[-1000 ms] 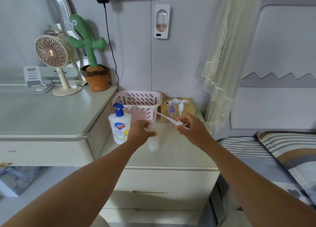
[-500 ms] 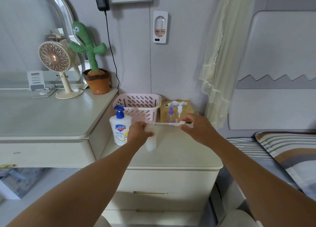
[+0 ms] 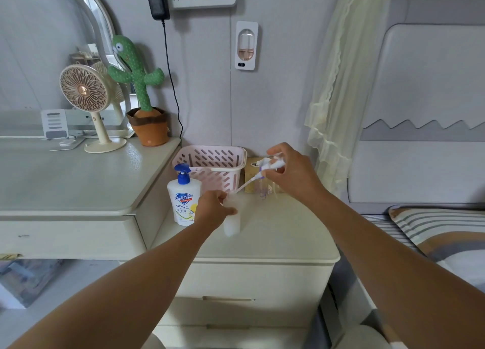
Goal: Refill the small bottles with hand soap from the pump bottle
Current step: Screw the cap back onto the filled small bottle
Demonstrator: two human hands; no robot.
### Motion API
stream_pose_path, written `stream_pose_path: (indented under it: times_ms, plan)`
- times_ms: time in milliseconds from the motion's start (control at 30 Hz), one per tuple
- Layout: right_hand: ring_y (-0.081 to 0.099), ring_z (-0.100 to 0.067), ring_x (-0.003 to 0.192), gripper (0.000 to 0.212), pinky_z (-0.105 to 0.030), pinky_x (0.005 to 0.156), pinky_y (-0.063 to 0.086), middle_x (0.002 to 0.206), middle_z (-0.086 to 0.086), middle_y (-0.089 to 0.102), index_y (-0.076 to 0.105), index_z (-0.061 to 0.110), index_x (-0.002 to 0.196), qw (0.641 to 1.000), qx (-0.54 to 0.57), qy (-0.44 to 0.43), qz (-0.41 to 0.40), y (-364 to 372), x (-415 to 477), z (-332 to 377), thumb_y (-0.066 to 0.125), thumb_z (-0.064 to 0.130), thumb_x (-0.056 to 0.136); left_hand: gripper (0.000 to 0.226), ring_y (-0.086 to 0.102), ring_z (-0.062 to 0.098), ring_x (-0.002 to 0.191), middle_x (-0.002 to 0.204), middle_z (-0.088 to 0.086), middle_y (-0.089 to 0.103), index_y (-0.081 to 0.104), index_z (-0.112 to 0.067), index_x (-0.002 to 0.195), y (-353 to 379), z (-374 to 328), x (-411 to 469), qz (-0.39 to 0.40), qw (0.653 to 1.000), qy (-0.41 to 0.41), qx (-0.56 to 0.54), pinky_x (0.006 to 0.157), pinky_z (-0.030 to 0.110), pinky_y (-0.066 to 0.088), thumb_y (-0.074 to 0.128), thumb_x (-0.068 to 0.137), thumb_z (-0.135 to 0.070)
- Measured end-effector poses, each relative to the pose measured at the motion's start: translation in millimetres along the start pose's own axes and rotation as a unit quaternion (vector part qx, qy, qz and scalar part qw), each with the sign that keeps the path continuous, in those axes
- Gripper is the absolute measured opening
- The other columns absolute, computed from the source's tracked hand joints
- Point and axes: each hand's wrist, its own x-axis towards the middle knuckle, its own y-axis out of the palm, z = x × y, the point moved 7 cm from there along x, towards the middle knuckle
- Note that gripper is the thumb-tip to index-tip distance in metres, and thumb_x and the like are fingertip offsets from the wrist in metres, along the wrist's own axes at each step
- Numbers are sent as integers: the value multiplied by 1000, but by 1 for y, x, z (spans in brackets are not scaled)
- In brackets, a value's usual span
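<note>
Head view: my right hand [image 3: 291, 175] sits higher than half a second ago, fingers pinching the pump cap [image 3: 270, 165], whose tube [image 3: 245, 186] now slants down toward my left hand [image 3: 214, 209]. That hand curls round the small bottle [image 3: 232, 222], upright on the nightstand [image 3: 275, 238] beside the pump bottle [image 3: 183, 201]. I cannot tell how full either is.

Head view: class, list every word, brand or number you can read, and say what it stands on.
"Safeguard": blue badge on the white plastic pump bottle with the blue pump.
"99.9": same label, under the badge.
Smaller print beneath it: too small to read.
No other text is readable.
</note>
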Motion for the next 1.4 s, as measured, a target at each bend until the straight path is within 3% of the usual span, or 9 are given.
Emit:
stream_pose_path:
  times_ms: [167,333,467,600,733,867,1033,1267,1400]
  plan:
    - [60,-2,70,45,-17,62,49,95,6,66,51,26,112,999,31,-6,-12,19,9,15,77,28,75,51,55,15,87,96,2,61,63,-3,112,5,-3,-4,15,1000,15,-20,75,22,40,84,67,-14]
    - [64,-7,81,45,-28,74,52,97,7,69,60,21,110,998,56,18,24,51,12,4,80,29,70,50,55,12,83,92,-1,62,65,-4,110,10,-4,-5,31,998,21,-44,74,20,38,85,65,-13]
    - [63,-10,86,44,-25,73,46,98,4,68,61,16,112,995,70,39,56,68,10,-8,78,24,72,52,55,13,84,91,-2,60,64,-3,111,11,-3,-6,33,998,23,-56,74,20,38,85,65,-14]
    - [62,-10,90,40,-24,74,46,99,1,70,62,15,109,993,76,46,79,79,10,-15,77,23,73,47,54,10,78,90,-2,62,66,-4,108,12,-3,-5,44,997,30,-60,62,11,38,84,65,-13]
    - [64,-10,86,32,-18,63,42,94,2,72,61,17,99,991,73,46,101,90,11,-20,77,26,73,47,54,9,76,90,-1,62,66,-5,109,13,-4,-6,50,996,27,-68,60,8,36,84,66,-12]
    - [61,-6,85,39,-11,62,40,103,1,71,63,14,111,990,68,41,114,96,9,-23,76,25,76,45,54,10,77,93,-1,63,66,-6,107,15,-3,-5,49,996,27,-66,60,10,37,84,66,-15]
    - [65,-8,89,30,-24,75,51,101,2,72,66,14,99,989,78,43,122,100,7,-31,77,24,73,39,51,0,66,83,-5,61,69,-7,101,14,-2,-6,48,996,30,-73,58,10,37,84,66,-13]
    - [61,3,79,30,-12,64,41,91,7,70,68,18,103,989,83,27,123,102,3,-33,76,24,75,44,54,9,75,94,-1,64,68,-8,106,17,0,-4,47,997,25,-63,66,18,40,84,66,-18]
    - [66,-5,87,34,-21,74,50,94,5,72,69,18,101,989,87,28,114,103,3,-37,79,31,71,44,53,7,72,90,-4,62,69,-10,106,17,0,-4,49,997,31,-59,62,16,39,84,66,-18]
